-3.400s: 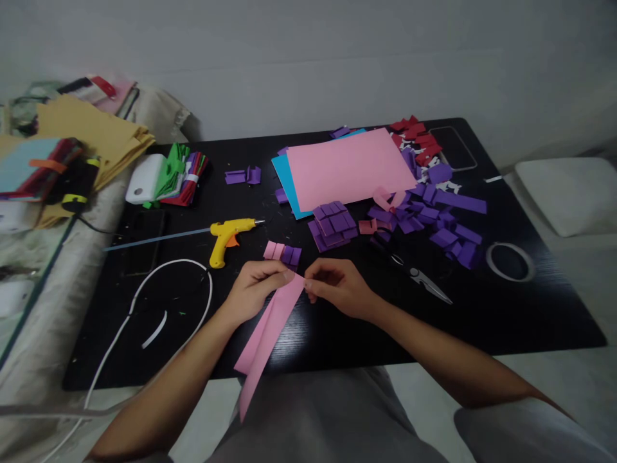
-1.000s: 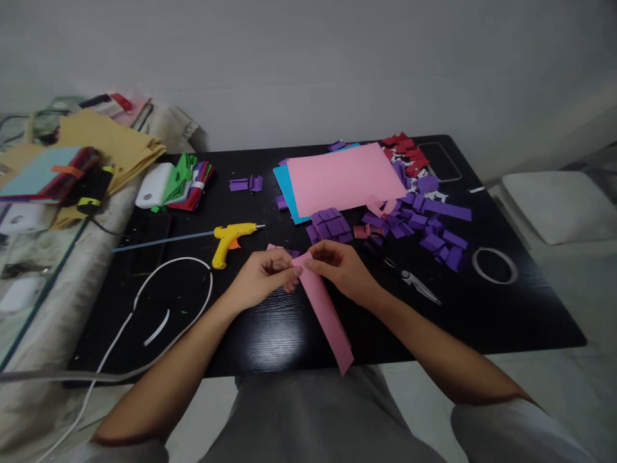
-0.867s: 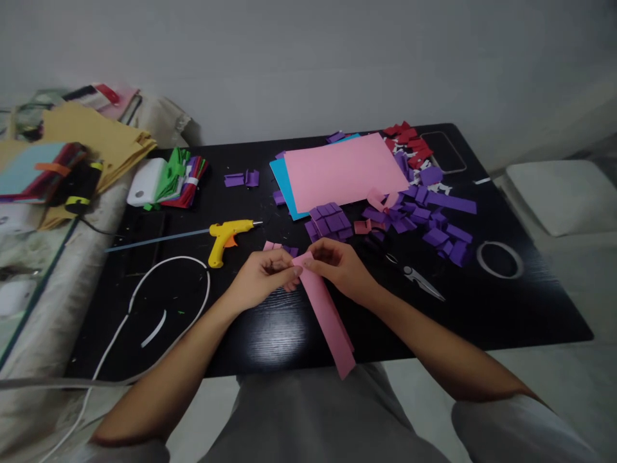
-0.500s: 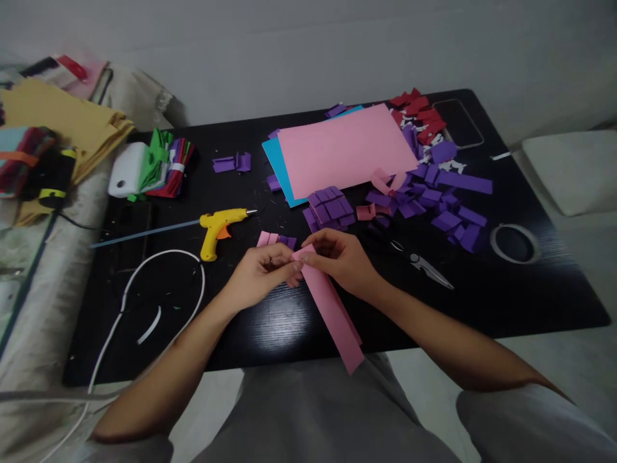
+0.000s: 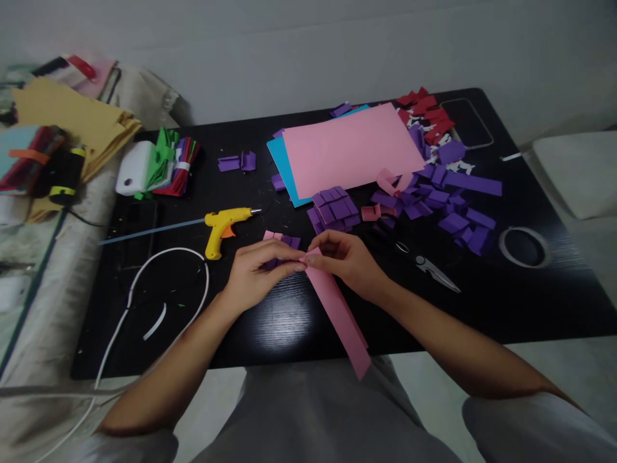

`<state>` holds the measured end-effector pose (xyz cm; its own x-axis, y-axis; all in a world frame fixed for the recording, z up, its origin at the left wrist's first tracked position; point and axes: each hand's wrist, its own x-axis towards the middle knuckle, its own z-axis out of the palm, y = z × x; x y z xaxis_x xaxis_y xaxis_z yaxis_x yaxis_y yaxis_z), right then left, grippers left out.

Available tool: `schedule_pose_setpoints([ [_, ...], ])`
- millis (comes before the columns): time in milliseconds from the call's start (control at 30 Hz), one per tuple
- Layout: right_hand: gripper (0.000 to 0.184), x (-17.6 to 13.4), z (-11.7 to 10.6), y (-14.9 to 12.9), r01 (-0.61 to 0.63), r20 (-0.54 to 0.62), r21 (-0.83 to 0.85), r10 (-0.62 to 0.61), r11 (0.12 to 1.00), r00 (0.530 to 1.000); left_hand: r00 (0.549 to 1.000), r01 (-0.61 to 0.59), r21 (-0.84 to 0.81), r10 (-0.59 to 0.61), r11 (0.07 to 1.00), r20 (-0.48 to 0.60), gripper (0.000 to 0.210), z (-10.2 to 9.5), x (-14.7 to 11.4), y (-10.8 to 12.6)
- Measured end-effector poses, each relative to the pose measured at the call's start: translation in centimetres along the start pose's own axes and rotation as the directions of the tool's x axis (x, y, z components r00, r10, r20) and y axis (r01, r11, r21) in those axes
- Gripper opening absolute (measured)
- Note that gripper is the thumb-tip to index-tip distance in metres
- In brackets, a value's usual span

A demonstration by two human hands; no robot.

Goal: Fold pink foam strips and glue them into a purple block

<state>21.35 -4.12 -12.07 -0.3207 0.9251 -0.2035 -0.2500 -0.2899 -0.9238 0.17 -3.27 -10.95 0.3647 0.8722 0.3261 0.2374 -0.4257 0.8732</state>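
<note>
A long pink paper strip (image 5: 337, 308), folded lengthwise into two layers, slants down from my hands past the table's near edge. My right hand (image 5: 344, 257) pinches its upper end between thumb and fingers. Thumb and fingertips of my left hand (image 5: 258, 270) grip the strip's top corner from the other side. Just behind my left hand lies a small piece of folded pink and purple paper (image 5: 289, 242), partly covered by the fingers. A woven-looking block of purple folded paper (image 5: 333, 209) sits beyond my right hand.
Left of my hands lies a yellow glue gun (image 5: 224, 228) with a long glue stick. Scissors (image 5: 429, 267) and a tape roll (image 5: 524, 247) lie to the right. Pink sheets (image 5: 354, 151) and purple paper pieces (image 5: 470, 183) are farther back. A white cable (image 5: 130, 296) loops at left.
My left fingers have closed in on the strip's top corner, where they were more spread before. The whole view has shifted slightly.
</note>
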Motion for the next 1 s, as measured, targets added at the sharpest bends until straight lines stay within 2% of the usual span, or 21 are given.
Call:
schedule_pose_setpoints([
  [367, 0.038, 0.03, 0.04, 0.18, -0.021, -0.030, 0.026, 0.021, 0.999, 0.999, 0.982, -0.188, 0.071, 0.186, 0.980, 0.033, 0.017, -0.51, 0.15, -0.79],
  [1000, 0.036, 0.20, -0.01, 0.26, -0.034, -0.048, -0.010, 0.034, 0.999, 0.998, 0.973, -0.219, 0.137, 0.206, 0.966, 0.101, 0.016, -0.62, -0.08, -0.76],
])
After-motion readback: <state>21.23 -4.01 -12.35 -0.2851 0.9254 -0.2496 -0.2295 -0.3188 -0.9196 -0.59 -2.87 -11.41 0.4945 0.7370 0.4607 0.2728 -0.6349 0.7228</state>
